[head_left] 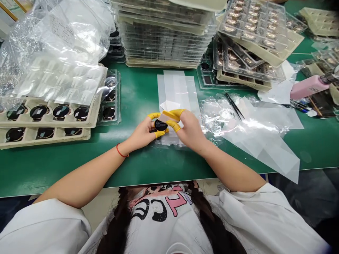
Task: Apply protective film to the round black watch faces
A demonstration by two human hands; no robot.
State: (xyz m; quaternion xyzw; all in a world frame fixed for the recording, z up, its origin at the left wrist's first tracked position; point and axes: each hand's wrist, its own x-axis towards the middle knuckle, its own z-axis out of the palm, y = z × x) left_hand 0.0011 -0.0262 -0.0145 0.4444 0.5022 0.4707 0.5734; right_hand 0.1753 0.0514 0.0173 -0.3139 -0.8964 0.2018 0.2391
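Two hands hold round black disc (161,125) just ahead of me: left hand (141,133) pinching its rim, right hand (190,128) closed on pale film piece (169,116), fingers in yellow cots (176,113). Edge grip keeps face untouched. Small white print on disc unreadable. Tweezers (234,106) right of fingers on green table (53,173).

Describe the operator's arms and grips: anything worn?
The left grip and right grip wear yellow finger cots on several fingers. A thin red cord circles the left wrist. The forearms are bare below loose white sleeves.
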